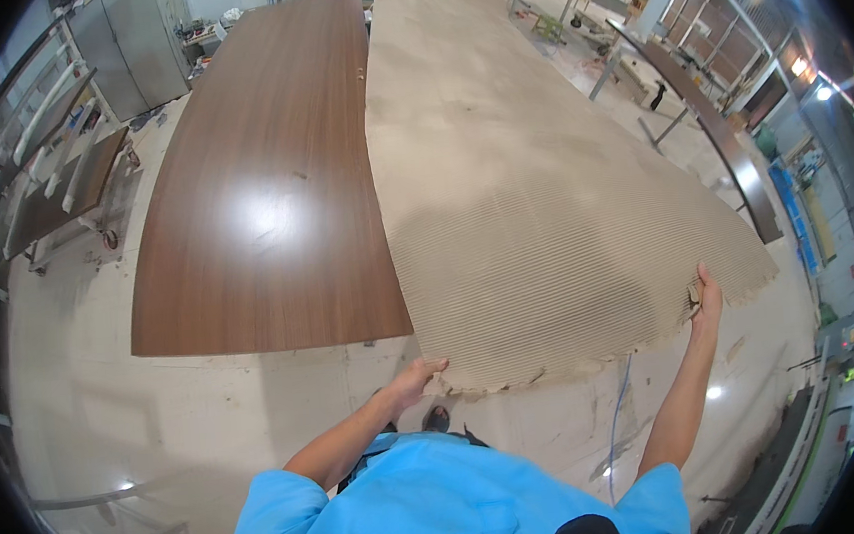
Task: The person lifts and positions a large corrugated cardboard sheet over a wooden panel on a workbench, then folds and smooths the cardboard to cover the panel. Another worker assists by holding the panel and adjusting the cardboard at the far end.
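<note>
A: What stands furthest left?
B: A wheeled cart (69,200) with boards on it; next, a grey cabinet (136,54) near the back wall; then a long brown panel (238,161), its grain running lengthwise, a bright glare on its surface.
A: And the left hand (417,379)?
B: It is just past the panel's near right corner, pinching the near left corner of the cardboard (537,258); a dark shoe (439,419) shows on the floor (208,415) close by.
A: Where does the cardboard lie?
B: Right of the panel, stretching away from the person; its left edge runs along the panel's right side, though whether it overlaps is hard to tell; the near part is ribbed, the near edge ragged.
A: Further right?
B: A blue cable (621,402) on the floor; then the right hand (708,298), closed on the ragged near edge, short of the cardboard's right corner, thumb pointing away from the body; its other fingers are mostly hidden; beyond, a narrow dark board (701,110) rests on a metal stand, well apart from the hand.
</note>
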Demonstrator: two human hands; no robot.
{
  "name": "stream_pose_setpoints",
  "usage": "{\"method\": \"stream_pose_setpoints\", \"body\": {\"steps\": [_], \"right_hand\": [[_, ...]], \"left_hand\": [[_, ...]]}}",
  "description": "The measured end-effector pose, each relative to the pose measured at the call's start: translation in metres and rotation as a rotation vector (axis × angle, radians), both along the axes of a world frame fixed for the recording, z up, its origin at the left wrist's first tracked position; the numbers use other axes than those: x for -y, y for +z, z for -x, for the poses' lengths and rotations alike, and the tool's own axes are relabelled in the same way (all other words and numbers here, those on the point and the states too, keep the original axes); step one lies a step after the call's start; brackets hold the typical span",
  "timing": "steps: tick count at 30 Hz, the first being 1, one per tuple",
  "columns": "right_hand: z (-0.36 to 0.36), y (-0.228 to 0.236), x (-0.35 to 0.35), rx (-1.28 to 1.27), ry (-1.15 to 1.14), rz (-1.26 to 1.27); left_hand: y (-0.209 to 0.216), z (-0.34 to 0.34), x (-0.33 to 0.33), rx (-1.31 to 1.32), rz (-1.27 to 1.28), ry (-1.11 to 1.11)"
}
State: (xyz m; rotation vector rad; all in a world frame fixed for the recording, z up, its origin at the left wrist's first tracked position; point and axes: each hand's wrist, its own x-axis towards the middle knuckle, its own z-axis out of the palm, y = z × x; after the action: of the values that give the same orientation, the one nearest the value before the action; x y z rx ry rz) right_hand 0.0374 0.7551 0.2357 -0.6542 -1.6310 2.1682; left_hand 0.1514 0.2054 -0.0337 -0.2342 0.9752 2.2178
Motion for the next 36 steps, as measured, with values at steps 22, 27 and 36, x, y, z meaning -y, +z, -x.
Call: {"method": "stream_pose_setpoints", "body": {"steps": [22, 27, 36], "right_hand": [[-0.007, -0.230, 0.229, 0.116, 0.072, 0.457], [-0.041, -0.247, 0.215, 0.121, 0.053, 0.555], [-0.046, -0.235, 0.122, 0.116, 0.007, 0.383]], "left_hand": [[0.041, -0.032, 0.025, -0.103, 0.306, 0.295], [0.020, -0.047, 0.041, -0.006, 0.214, 0.201], [-0.053, 0.041, 0.122, 0.388, 0.322, 1.036]]}}
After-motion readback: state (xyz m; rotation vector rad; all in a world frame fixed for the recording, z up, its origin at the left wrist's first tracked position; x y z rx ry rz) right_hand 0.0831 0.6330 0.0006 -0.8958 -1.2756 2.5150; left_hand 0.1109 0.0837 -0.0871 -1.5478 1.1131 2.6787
